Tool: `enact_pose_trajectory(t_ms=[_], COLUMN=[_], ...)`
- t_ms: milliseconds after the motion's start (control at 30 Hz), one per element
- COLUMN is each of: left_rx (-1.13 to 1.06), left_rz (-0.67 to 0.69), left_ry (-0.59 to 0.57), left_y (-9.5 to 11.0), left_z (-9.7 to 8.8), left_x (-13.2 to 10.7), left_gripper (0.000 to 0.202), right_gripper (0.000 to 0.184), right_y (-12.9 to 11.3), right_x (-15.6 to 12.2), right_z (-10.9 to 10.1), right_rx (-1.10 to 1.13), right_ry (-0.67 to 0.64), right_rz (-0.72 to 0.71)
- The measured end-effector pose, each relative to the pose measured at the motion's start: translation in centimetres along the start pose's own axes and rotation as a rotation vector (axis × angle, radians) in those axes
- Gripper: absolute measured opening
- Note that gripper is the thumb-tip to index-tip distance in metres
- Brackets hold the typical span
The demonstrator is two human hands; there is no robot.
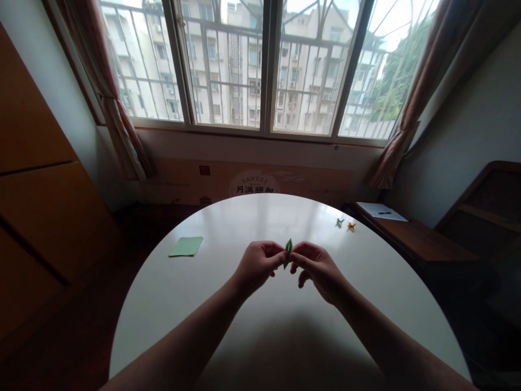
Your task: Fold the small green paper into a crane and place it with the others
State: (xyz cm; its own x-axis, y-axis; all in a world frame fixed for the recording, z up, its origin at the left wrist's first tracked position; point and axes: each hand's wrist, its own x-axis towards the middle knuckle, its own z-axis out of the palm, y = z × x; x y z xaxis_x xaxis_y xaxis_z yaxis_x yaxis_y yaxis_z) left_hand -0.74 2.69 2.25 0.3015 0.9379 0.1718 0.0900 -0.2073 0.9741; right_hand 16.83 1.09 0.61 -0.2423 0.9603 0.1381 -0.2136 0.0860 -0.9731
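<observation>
Over the middle of the round white table point(163, 293), I've got the left hand point(257, 267) and right hand point(319, 267) both pinching a small folded green paper point(288, 246) by fingertip, with light-green square paper point(186, 246) off left and a tiny green origami crane point(339, 222) beside an orange one point(351, 226) back right.

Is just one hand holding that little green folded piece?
No: the left hand and the right hand both pinch the green folded piece, one from either side.
</observation>
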Motion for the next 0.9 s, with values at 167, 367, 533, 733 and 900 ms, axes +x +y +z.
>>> enact_pose_trajectory(t_ms=[167,367,533,733,900], left_rx=[-0.067,-0.057,0.001,0.03,0.023], left_rz=[-0.033,-0.042,-0.013,0.03,0.053], left_ry=[0.011,-0.026,-0.016,0.004,0.018], left_y=[0.01,0.11,-0.17,-0.25,-0.32], left_z=[0.08,-0.07,-0.18,-0.09,0.01], left_x=[-0.11,-0.03,0.04,0.06,-0.04], left_gripper=[0.031,0.032,0.029,0.026,0.029], right_gripper=[0.032,0.031,0.031,0.031,0.034], right_y=[0.03,-0.23,-0.06,0.2,0.43], right_x=[-0.1,-0.08,-0.01,0.1,0.27], right_z=[0.15,0.03,0.0,0.0,0.0], right_rx=[-0.023,-0.051,-0.067,-0.11,-0.135], right_ry=[0.032,0.056,0.06,0.079,0.109], right_rz=[-0.03,-0.056,-0.061,-0.098,-0.101])
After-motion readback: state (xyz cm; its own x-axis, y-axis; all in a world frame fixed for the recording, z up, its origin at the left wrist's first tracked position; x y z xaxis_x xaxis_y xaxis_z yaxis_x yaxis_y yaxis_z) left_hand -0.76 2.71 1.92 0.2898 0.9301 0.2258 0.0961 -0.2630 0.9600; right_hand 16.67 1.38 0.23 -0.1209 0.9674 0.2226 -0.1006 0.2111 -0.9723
